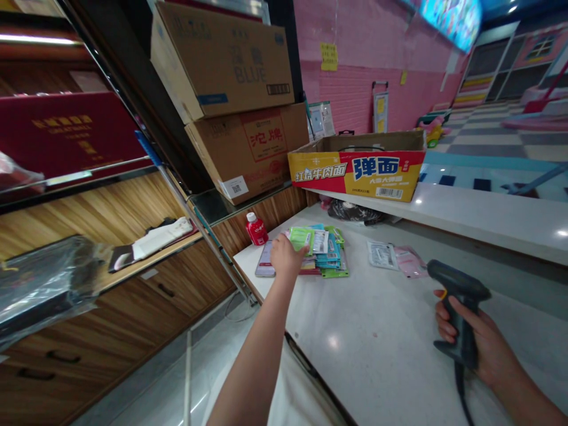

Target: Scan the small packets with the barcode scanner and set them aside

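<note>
My right hand [477, 337] is wrapped round the grip of a black handheld barcode scanner [459, 284], its cable hanging down below. Over on the left of the white counter, my left hand [286, 254] pinches the near edge of a small green packet [302, 236]. That packet is over a pile of flat packets [327, 257] in blue, green and other colours. Partly behind my left hand lies a phone [265, 260]. Between the pile and the scanner, a white packet [382, 255] and a pink packet [410, 261] lie flat on the counter.
A small red bottle with a white cap [256, 229] stands behind the phone. On the raised ledge sits an open red and yellow carton [357, 174]. Two stacked cardboard boxes [261, 142] rise at back left. A dark plastic bag [355, 211] lies under the ledge.
</note>
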`<state>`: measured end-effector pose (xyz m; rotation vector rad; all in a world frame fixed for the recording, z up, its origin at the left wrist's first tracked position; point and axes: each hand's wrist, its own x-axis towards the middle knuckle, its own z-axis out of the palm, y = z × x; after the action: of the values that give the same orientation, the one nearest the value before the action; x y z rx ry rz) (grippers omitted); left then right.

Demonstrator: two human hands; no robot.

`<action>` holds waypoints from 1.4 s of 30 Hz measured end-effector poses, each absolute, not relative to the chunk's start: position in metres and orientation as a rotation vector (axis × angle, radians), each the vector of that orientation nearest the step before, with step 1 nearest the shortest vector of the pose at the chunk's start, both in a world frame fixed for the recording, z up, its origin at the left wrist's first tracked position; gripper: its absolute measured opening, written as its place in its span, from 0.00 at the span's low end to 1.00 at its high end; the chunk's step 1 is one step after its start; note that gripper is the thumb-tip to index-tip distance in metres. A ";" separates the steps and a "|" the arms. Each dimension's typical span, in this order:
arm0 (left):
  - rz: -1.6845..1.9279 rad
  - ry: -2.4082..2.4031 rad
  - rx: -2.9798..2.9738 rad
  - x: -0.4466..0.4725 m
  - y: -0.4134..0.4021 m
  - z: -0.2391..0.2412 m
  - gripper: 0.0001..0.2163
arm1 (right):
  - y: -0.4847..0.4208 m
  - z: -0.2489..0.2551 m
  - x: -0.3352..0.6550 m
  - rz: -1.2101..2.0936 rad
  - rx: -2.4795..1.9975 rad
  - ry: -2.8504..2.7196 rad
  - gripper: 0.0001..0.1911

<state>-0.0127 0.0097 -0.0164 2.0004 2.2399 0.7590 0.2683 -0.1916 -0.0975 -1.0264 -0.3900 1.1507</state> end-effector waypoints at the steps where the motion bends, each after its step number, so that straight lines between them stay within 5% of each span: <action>1: 0.813 2.205 1.989 -0.015 0.013 -0.017 0.26 | -0.192 -0.098 0.268 1.152 -1.024 -0.389 0.16; 6: 1.011 1.741 1.681 -0.029 0.028 -0.027 0.14 | -0.192 -0.100 0.271 1.159 -1.019 -0.387 0.16; 15: 1.267 1.062 1.256 -0.017 -0.044 -0.074 0.19 | -0.193 -0.082 0.253 1.196 -1.135 -0.465 0.17; 23: 1.253 1.121 1.257 -0.014 -0.071 -0.109 0.16 | -0.205 -0.056 0.213 1.440 -1.316 -0.827 0.23; 42: 1.234 1.212 1.280 -0.011 -0.069 -0.108 0.14 | -0.210 -0.052 0.205 1.495 -1.379 -0.959 0.21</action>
<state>-0.0112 -0.0691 -0.1084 1.2796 1.2117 1.2337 0.2054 -0.2098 -0.0521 -1.3791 -0.9589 1.4948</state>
